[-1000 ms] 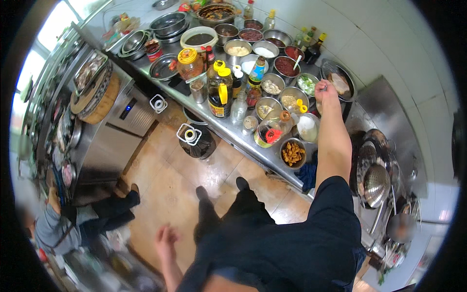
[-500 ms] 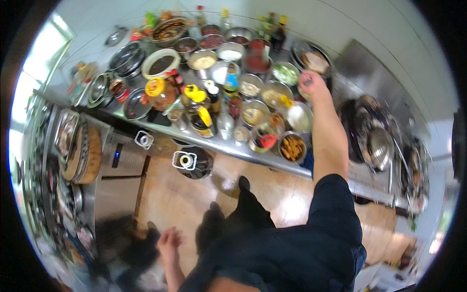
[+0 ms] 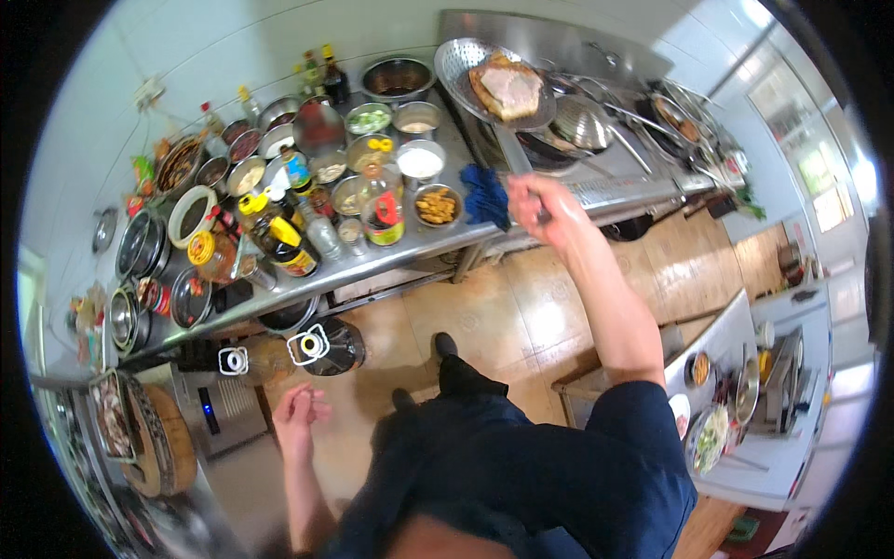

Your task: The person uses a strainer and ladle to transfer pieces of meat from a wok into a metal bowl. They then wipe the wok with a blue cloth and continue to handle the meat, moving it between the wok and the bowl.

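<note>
My right hand (image 3: 538,207) grips the long handle of a round perforated metal strainer ladle (image 3: 470,70). A flat slab of browned meat (image 3: 506,87) lies in the ladle, held above the cooking station by the wok (image 3: 545,149). My left hand (image 3: 300,416) hangs free at my side over the wooden floor, fingers apart and holding nothing.
A steel counter (image 3: 410,252) carries several bowls of seasonings, sauce bottles and a bowl of fried pieces (image 3: 437,206). A blue cloth (image 3: 484,194) lies at its edge. Two large jugs (image 3: 328,347) stand on the floor beneath. Another counter with plates (image 3: 712,433) is at the right.
My view has swung to the right. My right hand left the seasoning bowls and now holds the strainer ladle with meat over the stove. My left hand stays low.
</note>
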`<state>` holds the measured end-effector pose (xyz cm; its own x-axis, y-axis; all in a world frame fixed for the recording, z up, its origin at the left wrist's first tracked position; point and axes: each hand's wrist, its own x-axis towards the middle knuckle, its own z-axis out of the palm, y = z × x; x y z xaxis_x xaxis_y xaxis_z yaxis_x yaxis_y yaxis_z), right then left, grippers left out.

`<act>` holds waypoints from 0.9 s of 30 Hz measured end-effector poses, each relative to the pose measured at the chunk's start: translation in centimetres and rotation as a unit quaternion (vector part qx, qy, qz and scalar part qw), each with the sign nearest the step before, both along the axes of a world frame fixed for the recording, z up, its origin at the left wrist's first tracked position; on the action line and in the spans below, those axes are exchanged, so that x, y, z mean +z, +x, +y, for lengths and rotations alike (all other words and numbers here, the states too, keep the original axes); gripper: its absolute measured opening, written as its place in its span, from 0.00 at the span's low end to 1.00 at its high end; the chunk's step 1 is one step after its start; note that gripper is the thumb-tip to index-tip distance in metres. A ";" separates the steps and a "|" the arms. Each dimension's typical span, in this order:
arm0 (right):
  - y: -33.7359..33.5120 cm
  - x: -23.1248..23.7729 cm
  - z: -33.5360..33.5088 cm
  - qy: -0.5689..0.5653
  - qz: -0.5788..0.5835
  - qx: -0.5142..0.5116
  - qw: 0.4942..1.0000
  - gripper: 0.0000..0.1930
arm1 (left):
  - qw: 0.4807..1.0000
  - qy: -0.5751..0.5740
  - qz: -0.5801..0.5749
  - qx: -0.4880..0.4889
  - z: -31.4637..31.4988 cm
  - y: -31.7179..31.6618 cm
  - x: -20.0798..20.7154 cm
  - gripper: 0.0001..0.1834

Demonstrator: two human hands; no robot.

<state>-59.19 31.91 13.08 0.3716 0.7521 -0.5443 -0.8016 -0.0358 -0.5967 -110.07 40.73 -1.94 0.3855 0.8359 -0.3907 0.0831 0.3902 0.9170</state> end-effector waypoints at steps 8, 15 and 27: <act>-5.9 -4.2 -26.2 -0.081 -0.070 -0.120 0.987 0.07 | 0.957 -0.024 -0.035 -0.286 -5.6 16.3 2.5 0.13; -4.7 -10.4 -40.7 -0.162 -0.058 -0.279 0.945 0.07 | 0.834 -0.048 -0.052 -0.547 -16.6 37.9 3.9 0.16; 7.8 -12.1 -48.2 -0.121 -0.046 -0.417 0.900 0.06 | 0.629 -0.309 0.007 -0.713 -42.7 69.2 -3.7 0.18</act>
<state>-51.38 -16.26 0.97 0.8034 0.0539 -0.5930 -0.5575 0.4179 -0.7173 -40.92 -2.00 -5.68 0.5652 -0.6692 -0.4824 0.7586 0.1918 0.6227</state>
